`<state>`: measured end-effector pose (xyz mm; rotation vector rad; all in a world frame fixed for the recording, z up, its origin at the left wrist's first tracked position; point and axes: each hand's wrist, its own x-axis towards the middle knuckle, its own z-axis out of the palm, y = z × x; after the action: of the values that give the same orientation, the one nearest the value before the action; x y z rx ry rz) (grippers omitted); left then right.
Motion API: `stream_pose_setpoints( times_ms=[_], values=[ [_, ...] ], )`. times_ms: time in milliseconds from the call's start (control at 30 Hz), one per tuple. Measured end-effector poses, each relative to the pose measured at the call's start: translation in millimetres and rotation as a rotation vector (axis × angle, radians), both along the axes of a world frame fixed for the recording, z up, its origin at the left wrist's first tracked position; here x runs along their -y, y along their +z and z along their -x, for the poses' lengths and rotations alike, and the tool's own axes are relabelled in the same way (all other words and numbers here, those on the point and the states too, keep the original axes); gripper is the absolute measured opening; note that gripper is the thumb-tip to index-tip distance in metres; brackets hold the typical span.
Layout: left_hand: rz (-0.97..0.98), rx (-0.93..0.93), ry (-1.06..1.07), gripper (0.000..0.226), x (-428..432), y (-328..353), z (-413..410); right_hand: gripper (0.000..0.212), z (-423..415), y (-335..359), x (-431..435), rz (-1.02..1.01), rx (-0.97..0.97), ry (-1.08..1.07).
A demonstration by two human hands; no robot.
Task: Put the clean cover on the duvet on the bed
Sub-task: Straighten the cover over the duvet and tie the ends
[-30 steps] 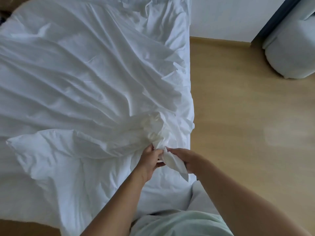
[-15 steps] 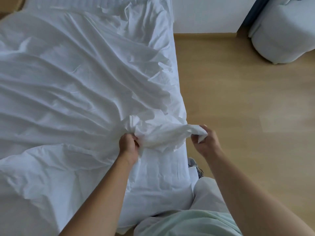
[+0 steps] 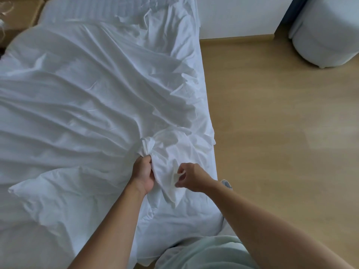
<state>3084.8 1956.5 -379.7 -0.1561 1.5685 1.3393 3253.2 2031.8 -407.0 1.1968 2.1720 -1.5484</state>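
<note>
- Gripping a bunch of the cover [image 3: 97,98], we are keeping our left hand [image 3: 142,174] curled fully round it.
- We are pinching a fold beside those fingers with our right hand [image 3: 191,179], thumb to fingertip.

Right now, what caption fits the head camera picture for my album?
On the bed, left hand grips the bunched cover while right hand pinches a fold.
</note>
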Motion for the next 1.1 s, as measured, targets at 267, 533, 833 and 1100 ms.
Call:
stream_pose_setpoints(
  times_ms=[267,533,833,1100],
  values=[
    [0.197,-0.488,-0.171,0.026,5,7,-20,0.011,23,10,25,0.300,-0.247,-0.371],
    [0.185,-0.566,-0.570,0.019,16,33,-17,0.051,13,25,10,0.607,-0.412,-0.357],
    [0.177,-1.309,-1.167,0.012,-23,53,3,0.022,57,24,29,-0.112,-0.178,-0.619],
    [0.182,-0.776,-1.366,0.066,-31,43,37,0.049,41,14,-11,0.410,-0.388,-0.527]
  ],
)
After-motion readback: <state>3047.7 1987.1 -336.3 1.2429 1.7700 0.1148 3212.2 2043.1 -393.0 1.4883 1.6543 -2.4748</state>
